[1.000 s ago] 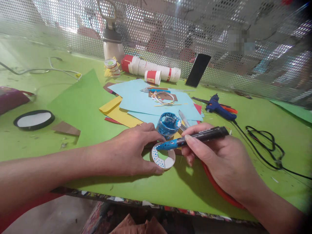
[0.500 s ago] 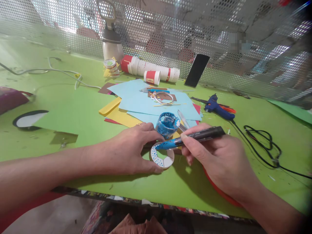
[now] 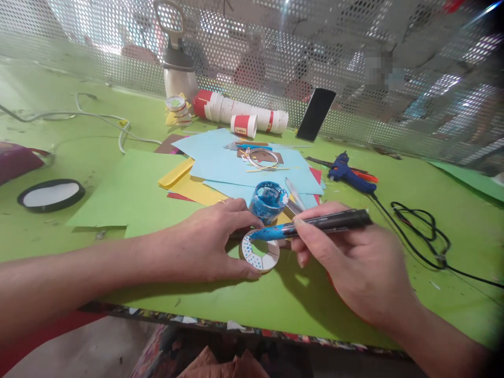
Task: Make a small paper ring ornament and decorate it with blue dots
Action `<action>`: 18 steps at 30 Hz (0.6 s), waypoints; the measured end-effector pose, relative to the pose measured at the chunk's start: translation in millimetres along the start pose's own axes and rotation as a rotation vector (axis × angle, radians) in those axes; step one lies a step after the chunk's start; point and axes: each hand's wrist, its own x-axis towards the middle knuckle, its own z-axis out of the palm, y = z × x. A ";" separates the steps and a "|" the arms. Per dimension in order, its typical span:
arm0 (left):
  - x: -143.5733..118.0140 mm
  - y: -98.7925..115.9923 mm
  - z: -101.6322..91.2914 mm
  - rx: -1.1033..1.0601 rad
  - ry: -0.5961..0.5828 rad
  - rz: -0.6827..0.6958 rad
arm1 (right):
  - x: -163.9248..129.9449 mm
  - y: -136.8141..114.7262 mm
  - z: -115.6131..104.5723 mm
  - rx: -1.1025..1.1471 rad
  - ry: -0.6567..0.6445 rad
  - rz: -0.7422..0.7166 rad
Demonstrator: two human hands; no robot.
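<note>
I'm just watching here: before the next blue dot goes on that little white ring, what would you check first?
1. Left hand steadying the ring: ok.
2. Right hand grip on the pen: ok.
3. Blue-coated tip over the ring's rim: ok.
4. Open blue paint pot close behind the ring: ok.
5. Paint left on the tip: cannot tell.
6. Earlier dots dry: cannot tell.

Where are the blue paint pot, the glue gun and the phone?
blue paint pot (image 3: 269, 201), head view, on its paint-smeared side wall.
glue gun (image 3: 348, 174), head view, on the blue body.
phone (image 3: 316, 113), head view, on the middle of its dark screen, leaning on the mesh.
</note>
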 end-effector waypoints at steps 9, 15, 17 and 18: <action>-1.0 -0.5 0.5 -0.007 -0.006 -0.007 | 3.0 -0.8 -1.0 -0.043 0.074 -0.026; -1.6 0.3 0.8 -0.009 -0.004 -0.027 | 2.6 0.1 0.7 -0.077 0.057 -0.033; -0.5 0.6 0.6 -0.009 -0.005 -0.031 | 1.6 0.3 0.6 -0.078 0.055 -0.031; 0.0 0.7 0.4 -0.007 -0.002 -0.028 | 1.1 0.4 0.6 -0.077 0.053 -0.029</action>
